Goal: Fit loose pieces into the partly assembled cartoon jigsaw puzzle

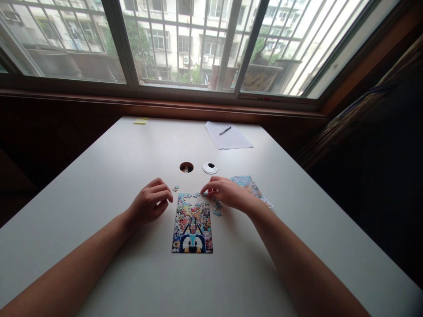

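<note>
A jigsaw puzzle lies mostly assembled on the white table, a dog's face at its near end and gaps along its far end. At its upper right, my right hand pinches a small puzzle piece at the fingertips, partly hidden by them. Loose pieces lie beside those fingers, and several more pieces are under and beside the right hand. To the left of the puzzle, my left hand rests with its fingers curled in, nothing visible in them. One loose piece lies just beyond its fingertips.
A printed "Bluey" picture sheet lies partly behind my right hand. Farther back are a round table hole, its cover ring, and papers with a pen. Yellow sticky notes lie near the window-side edge.
</note>
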Available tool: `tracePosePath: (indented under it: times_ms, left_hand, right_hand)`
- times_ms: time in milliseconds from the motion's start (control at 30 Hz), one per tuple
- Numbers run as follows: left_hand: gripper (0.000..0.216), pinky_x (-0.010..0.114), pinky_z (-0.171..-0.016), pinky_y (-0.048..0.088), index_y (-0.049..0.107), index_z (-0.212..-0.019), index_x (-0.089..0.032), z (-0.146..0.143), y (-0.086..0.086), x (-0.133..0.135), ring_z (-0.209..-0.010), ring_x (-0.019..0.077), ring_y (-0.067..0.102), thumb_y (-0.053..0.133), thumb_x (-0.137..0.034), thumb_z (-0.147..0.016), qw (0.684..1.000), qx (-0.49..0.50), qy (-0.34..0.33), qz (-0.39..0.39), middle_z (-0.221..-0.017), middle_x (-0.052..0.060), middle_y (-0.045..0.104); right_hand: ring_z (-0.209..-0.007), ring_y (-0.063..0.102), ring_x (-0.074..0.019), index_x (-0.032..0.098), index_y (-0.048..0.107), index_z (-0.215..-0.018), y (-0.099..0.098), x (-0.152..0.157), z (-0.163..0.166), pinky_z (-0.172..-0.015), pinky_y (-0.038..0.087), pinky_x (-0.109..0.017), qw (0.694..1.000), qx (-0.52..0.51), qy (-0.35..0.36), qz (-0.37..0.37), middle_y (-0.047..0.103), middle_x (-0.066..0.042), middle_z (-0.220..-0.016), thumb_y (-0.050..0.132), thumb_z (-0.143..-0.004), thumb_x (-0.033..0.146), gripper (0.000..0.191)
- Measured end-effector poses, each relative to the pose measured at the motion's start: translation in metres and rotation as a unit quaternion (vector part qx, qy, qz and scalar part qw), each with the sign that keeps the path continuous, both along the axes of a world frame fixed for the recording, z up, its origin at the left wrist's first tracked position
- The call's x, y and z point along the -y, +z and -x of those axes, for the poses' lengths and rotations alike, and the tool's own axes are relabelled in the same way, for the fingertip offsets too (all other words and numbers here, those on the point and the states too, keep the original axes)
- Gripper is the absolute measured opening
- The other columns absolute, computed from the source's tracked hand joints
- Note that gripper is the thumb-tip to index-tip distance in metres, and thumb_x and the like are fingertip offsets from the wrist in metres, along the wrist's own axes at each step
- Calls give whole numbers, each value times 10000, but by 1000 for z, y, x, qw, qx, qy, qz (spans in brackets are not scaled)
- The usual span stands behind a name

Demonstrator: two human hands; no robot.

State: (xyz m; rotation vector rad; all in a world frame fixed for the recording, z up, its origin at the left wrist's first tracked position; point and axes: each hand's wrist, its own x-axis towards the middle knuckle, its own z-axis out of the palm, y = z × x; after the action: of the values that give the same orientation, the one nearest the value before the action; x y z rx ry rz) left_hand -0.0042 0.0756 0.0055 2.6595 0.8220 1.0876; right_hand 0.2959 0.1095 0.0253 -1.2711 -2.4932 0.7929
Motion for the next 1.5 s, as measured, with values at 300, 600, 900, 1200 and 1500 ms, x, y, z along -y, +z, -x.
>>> tracePosePath:
  times_ms: [300,600,900,1200,1500]
  left_hand:
    - [223,343,-706,469,619,-778,-203,-1,1,1,-782,192,517,485,-32,-828,1000,2,8,6,-768,37,656]
    - [225,340,-714,462,619,-781,-203,-1,2,0,-788,193,516,491,-23,-821,1000,4,5,6,-765,35,654]
    - [225,348,-726,474,633,-779,-205,0,1,0,-801,198,534,491,-37,-829,1000,-5,12,16,-771,41,663]
    - [217,347,-708,474,636,-758,-201,0,0,-1,-780,192,532,504,-42,-823,999,31,27,15,-753,36,662]
    - [244,353,-742,456,630,-711,-198,9,-3,-6,-791,190,551,471,-49,-820,968,167,163,95,-747,21,629]
  right_hand:
    - [-845,651,-153,282,756,-1079,-1,-5,-8,-800,519,-277,1000,-12,-7,5,673,-48,-1025,636,-882,119,283]
    - [-795,630,-145,229,741,-937,-4,-1,0,-762,504,-278,1000,-14,-16,-19,644,-43,-967,684,-875,254,87]
    - [-804,605,-150,209,710,-893,-8,-3,-1,-740,480,-276,999,-1,-44,-16,627,-42,-967,695,-860,261,64]
    - [-843,613,-168,222,718,-946,-2,-4,-5,-761,477,-287,999,-5,-37,4,641,-55,-995,635,-916,324,134]
    - [-865,629,-184,187,715,-937,-15,-11,-13,-791,469,-292,997,-57,-47,-10,690,-70,-948,499,-987,357,280]
